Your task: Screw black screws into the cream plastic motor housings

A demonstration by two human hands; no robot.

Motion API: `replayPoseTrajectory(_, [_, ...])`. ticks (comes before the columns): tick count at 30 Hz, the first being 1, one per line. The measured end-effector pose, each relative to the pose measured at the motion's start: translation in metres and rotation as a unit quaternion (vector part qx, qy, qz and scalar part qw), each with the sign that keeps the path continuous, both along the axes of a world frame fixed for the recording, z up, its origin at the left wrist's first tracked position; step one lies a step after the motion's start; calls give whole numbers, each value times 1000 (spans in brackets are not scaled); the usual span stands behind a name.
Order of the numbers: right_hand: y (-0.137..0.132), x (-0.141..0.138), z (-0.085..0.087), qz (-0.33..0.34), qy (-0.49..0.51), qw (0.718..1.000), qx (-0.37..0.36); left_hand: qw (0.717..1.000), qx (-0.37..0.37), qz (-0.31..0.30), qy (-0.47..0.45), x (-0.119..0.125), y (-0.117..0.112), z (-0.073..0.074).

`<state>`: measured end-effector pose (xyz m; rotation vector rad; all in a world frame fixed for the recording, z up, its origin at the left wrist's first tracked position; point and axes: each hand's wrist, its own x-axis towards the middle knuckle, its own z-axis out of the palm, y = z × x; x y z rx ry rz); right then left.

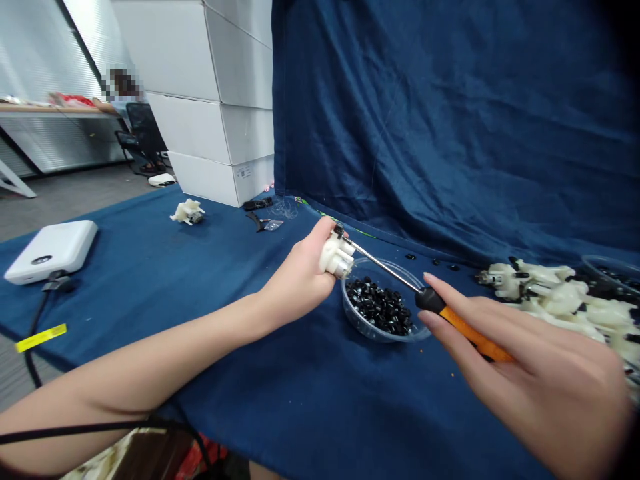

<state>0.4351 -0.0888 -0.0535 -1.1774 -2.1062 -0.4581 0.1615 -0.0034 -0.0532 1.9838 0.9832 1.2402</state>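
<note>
My left hand [306,267] is closed around a small cream-white plastic part [337,256] with a black piece [339,231] at its top. In my right hand [520,347] lies a screwdriver [473,331] with an orange and black handle. Its long metal shaft slants up to the left, and the tip meets the white part beside the black piece. Whether it sits in a screw is too small to tell. Below and behind the shaft stands a clear plastic bowl [383,337] filled with small black pieces [380,307].
Several similar white parts [565,293] are heaped at the right, near another clear bowl [613,267]. One white assembly [188,212] rests at the far left, beyond a white device [55,250] with a cable. White boxes [215,100] are stacked behind. A person [133,110] sits in the background.
</note>
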Motion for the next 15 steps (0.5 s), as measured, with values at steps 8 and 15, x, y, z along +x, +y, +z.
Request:
replayPoseTrajectory(8, [14,13,11,26,200,932,-301,1000,17,8,18,1,-4,-2])
replayPoseTrajectory(15, [15,10,13,34,300,851,-430,998,28,29,40,-1,-4,-4])
